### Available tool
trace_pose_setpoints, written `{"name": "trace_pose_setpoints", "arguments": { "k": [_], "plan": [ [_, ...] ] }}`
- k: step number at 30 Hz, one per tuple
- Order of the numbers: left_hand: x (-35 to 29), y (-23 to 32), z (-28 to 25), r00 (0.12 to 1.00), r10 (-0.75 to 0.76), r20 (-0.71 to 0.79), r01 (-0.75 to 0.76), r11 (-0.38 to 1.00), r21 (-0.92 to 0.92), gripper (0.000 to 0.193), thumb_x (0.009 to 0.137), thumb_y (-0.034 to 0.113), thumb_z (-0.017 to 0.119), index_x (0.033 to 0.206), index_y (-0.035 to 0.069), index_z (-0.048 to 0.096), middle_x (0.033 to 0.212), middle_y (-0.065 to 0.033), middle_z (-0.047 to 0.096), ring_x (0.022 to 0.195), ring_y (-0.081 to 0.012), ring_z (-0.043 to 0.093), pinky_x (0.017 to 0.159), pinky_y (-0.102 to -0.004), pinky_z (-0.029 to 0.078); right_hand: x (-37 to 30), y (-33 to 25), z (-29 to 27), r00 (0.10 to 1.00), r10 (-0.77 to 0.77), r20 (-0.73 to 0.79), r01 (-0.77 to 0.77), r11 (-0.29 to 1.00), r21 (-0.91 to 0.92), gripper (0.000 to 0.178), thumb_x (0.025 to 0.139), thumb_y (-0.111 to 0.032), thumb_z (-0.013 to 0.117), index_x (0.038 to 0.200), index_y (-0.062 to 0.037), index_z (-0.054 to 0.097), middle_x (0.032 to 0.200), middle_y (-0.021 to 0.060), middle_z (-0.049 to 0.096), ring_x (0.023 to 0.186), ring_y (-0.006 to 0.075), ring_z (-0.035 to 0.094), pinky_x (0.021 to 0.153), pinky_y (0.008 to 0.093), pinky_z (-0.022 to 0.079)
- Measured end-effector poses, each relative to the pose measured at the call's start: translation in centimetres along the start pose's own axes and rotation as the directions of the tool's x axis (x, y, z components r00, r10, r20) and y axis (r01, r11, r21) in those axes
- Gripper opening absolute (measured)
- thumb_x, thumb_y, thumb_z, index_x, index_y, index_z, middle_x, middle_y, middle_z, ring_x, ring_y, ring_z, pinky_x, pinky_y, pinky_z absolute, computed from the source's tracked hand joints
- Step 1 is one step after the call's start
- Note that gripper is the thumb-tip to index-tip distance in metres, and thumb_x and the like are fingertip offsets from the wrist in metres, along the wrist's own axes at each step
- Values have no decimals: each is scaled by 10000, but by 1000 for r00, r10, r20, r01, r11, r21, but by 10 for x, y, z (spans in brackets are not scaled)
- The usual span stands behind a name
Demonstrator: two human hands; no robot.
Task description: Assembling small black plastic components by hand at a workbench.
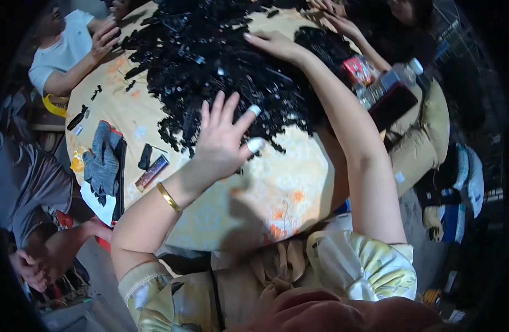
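A large pile of small, glossy black pieces (210, 72) lies heaped on the round table; their exact kind is too small to make out. My left hand (224, 133) rests spread at the near edge of the pile, fingers apart, with white coverings on the thumb and index fingertips. It wears a gold bracelet (168, 197) at the wrist and holds nothing that I can see. Reaching farther over the heap, my right hand (274, 45) lies flat with its fingers stretched out along the pile's far right side. No piece shows between its fingers.
The tablecloth (249, 205) is pale with orange flowers. At left lie a grey glove (102, 157), a small black object (145, 156) and a narrow box (153, 172). A clear bottle (401, 74), red packet (358, 71) and dark phone (394, 104) are right. Other people's hands (104, 39) are around the table.
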State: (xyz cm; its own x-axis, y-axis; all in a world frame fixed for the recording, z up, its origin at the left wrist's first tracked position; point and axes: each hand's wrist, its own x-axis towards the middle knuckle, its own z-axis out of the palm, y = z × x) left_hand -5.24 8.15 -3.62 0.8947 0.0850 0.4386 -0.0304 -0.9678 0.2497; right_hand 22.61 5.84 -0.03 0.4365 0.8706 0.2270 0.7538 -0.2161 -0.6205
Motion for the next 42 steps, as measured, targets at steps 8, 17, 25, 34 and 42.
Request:
{"name": "trace_pose_setpoints", "arguments": {
  "k": [8,17,25,34,42],
  "plan": [
    [5,9,12,994,77,-77,-71,995,71,441,803,272,609,1171,39,535,1328,-250,347,1295,-429,240,1062,-574,145,-81,-70,2,976,-210,-48,211,977,10,544,858,-505,524,1226,-106,553,1385,205,355,1262,335,383,1037,366,312],
    [31,16,21,968,252,7,-251,960,125,467,816,262,583,1211,34,483,1325,-216,376,1292,-379,278,1081,-511,186,-269,-45,-42,934,228,-276,-336,825,-455,715,733,-510,665,1263,-67,483,1191,218,490,1056,368,529,881,408,445],
    [92,36,49,950,247,-192,-231,968,104,405,781,197,588,1143,28,524,1159,-193,481,1152,-353,407,1012,-453,305,-260,-23,-2,943,-13,-334,-99,943,-317,609,710,-362,724,1193,-47,530,1085,181,541,914,352,576,776,398,482],
    [138,-10,18,975,-13,223,-27,984,176,429,758,107,610,1178,85,526,1221,-148,494,1137,-330,455,946,-403,411,-257,-85,47,925,-378,-37,342,872,-349,362,797,-338,618,1113,-166,580,1141,131,506,934,296,546,727,375,504],
    [126,4,12,993,122,-6,-117,963,243,358,689,-54,560,1029,53,520,968,-156,570,887,-342,533,793,-402,460,-217,-37,24,928,-337,-161,223,846,-485,109,755,-142,567,806,-69,629,870,71,544,782,247,549,650,347,487]
  ]
}}
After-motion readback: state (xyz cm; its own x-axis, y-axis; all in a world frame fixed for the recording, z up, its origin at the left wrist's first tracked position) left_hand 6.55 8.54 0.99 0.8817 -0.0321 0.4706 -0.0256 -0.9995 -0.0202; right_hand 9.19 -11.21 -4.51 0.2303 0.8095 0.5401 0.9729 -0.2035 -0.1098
